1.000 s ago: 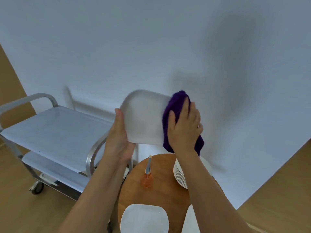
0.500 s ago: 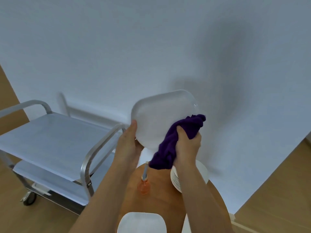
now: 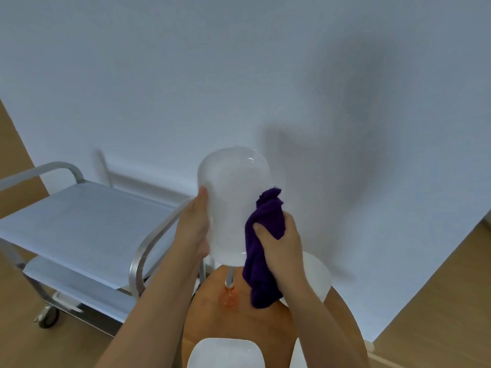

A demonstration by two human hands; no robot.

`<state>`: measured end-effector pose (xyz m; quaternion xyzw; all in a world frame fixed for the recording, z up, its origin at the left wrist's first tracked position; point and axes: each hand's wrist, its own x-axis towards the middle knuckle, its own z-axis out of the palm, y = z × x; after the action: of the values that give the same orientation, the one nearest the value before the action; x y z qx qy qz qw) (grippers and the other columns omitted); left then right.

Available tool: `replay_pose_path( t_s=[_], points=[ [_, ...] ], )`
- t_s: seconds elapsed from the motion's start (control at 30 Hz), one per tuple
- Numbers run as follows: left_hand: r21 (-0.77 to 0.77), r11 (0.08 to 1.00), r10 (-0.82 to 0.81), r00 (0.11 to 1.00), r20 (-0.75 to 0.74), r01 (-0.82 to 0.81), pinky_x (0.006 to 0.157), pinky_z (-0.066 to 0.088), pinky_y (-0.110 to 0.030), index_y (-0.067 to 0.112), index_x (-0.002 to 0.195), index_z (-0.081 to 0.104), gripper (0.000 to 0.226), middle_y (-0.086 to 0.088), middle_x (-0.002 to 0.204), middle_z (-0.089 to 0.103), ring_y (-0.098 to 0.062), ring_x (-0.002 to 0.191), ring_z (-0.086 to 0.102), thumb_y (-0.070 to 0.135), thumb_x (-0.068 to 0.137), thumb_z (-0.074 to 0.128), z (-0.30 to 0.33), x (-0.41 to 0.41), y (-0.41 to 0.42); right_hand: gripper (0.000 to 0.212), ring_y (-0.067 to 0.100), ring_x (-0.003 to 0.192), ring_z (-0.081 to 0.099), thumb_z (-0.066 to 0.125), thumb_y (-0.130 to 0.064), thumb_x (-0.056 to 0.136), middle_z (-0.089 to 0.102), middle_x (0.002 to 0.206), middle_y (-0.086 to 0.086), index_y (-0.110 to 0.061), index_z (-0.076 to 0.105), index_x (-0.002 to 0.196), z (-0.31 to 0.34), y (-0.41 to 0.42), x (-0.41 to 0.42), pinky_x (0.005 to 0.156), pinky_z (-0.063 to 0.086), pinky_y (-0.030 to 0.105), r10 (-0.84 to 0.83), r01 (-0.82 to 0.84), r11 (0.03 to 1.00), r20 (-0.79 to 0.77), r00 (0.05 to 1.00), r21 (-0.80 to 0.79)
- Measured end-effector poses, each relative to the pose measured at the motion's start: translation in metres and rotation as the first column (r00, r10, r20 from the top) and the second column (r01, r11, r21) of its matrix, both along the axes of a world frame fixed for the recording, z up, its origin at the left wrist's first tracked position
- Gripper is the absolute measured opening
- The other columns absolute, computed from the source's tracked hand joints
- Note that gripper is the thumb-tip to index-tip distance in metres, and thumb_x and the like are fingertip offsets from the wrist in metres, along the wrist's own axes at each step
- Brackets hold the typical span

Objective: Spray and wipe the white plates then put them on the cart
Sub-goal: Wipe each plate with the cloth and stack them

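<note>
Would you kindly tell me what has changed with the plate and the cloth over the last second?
The right hand slid the purple cloth from the plate's upper right edge down to its lower right edge. The plate, gripped by the left hand, turned from wide to tall. Both grips held. The cart, spray bottle and the other plates on the table stayed put.

The left hand (image 3: 195, 227) holds a white plate (image 3: 233, 203) upright above the tabletop (image 3: 255, 325); the right hand (image 3: 281, 245) grips a purple cloth (image 3: 261, 245), seemingly touching its edge.
</note>
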<state>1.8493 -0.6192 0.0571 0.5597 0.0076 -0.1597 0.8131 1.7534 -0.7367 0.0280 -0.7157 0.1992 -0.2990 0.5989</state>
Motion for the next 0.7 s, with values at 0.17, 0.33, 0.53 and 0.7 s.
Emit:
replay_pose_path(
  t_s=[0.17, 0.33, 0.53, 0.7],
  points=[
    [-0.142, 0.99, -0.026, 0.981, -0.19, -0.001, 0.106, 0.04, -0.05, 0.015, 0.137, 0.048, 0.057, -0.007, 0.135, 0.055, -0.031, 0.124, 0.053, 0.053, 0.096, 0.042, -0.009, -0.005, -0.005, 0.04, 0.009, 0.092, 0.061, 0.06, -0.016, 0.088, 0.06, 0.103, -0.015, -0.033, 0.047, 0.122, -0.002, 0.013, -0.001, 0.081, 0.056, 0.032, -0.081, 0.079, 0.996, 0.052, 0.995, 0.04],
    [0.338, 0.938, 0.045, 0.995, 0.089, -0.073, 0.109, 0.031, -0.046, 0.017, 0.15, 0.023, 0.068, -0.007, 0.152, 0.034, -0.029, 0.136, 0.036, 0.046, 0.095, 0.049, -0.01, -0.004, -0.008, 0.043, 0.015, 0.102, 0.06, 0.058, -0.012, 0.091, 0.061, 0.117, -0.003, -0.02, 0.048, 0.132, -0.007, 0.014, -0.003, 0.085, 0.047, 0.021, -0.223, 0.244, 0.9, 0.1, 0.97, -0.36],
    [-0.072, 0.99, -0.141, 0.938, -0.317, 0.124, 0.069, 0.051, -0.04, 0.011, 0.115, 0.045, 0.057, -0.009, 0.106, 0.054, -0.033, 0.103, 0.058, 0.046, 0.079, 0.072, 0.017, -0.003, -0.011, 0.037, 0.023, 0.072, 0.069, 0.079, -0.011, 0.071, 0.071, 0.094, 0.011, -0.005, 0.07, 0.107, -0.031, 0.028, -0.009, 0.056, 0.056, 0.025, -0.077, 0.298, 0.426, 0.294, 0.953, -0.854],
    [-0.059, 0.993, -0.115, 0.936, -0.331, 0.102, 0.058, 0.048, -0.039, 0.003, 0.108, 0.055, 0.027, -0.017, 0.096, 0.064, -0.03, 0.084, 0.062, 0.023, 0.091, 0.063, -0.009, -0.006, -0.003, 0.037, 0.019, 0.088, 0.069, 0.064, -0.036, 0.083, 0.071, 0.104, 0.006, -0.011, 0.068, 0.109, -0.053, 0.016, -0.02, 0.07, 0.054, 0.018, 0.13, 0.192, 0.4, 0.263, 0.956, -0.896]
  ],
)
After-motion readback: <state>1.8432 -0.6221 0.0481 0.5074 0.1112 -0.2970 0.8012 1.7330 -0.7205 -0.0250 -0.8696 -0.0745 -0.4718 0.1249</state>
